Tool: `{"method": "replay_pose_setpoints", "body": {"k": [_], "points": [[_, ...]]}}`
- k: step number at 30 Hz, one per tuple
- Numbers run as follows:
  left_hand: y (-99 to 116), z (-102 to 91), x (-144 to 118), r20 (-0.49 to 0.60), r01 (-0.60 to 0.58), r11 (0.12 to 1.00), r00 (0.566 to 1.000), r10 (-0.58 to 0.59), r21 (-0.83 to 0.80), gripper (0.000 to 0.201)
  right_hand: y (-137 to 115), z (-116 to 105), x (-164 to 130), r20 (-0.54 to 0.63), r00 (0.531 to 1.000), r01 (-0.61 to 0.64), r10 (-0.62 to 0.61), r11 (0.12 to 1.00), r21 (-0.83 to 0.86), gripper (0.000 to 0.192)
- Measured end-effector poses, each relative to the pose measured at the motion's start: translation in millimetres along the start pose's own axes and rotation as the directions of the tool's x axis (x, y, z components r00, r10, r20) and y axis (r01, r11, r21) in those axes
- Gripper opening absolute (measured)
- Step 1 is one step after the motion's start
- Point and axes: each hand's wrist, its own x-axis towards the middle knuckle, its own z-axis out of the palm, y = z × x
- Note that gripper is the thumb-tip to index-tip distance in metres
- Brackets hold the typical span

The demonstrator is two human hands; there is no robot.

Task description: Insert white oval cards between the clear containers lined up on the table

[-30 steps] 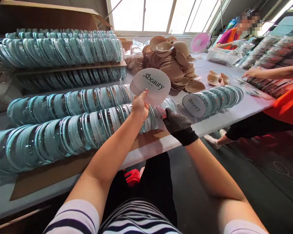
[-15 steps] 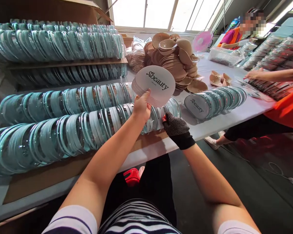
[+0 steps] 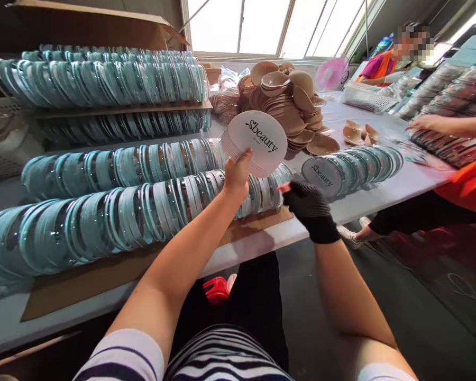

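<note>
The left hand (image 3: 236,177) is pinching a stack of round printed cards (image 3: 257,142) in a closed grip. Just beside it, the gloved right hand (image 3: 307,203) is hovering with fingers loosely apart, gripping nothing, at the end of a row of teal-rimmed clear cases (image 3: 143,209)

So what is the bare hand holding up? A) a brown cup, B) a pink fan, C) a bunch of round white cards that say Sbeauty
C: the left hand grips a stack of round white cards printed "Sbeauty", raised above the near row of clear teal-rimmed cases.

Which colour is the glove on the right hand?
Black with small pale dots, on the right hand; the head view shows it.
</note>
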Motion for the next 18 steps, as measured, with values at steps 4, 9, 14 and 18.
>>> {"method": "replay_pose_setpoints", "body": {"k": [4, 9, 14, 18], "points": [[6.3, -3.9, -17.7, 0.087, -0.051, 0.998, 0.995, 0.054, -0.035, 0.020, -21.9, -21.8, 29.0, -0.345, 0.892, 0.182, -0.293, 0.930, -0.320, 0.055], [24.9, -20.9, -46.1, 0.155, -0.109, 0.994, 0.982, 0.106, 0.011, 0.016, -51.1, -0.9, 11.7, -0.245, 0.853, 0.250, -0.461, 0.773, -0.584, 0.064], [23.4, -34.3, -58.0, 0.060, -0.095, 0.994, 0.994, 0.091, 0.057, 0.008, -65.3, 35.5, -19.1, -0.234, 0.805, 0.256, -0.545, 0.675, -0.691, 0.061], [23.9, -35.4, -66.6, 0.063, 0.037, 0.999, 0.997, -0.038, 0.010, 0.011, -59.3, 25.1, -31.3, -0.499, 0.810, -0.019, -0.309, 0.837, -0.548, 0.047]]}}
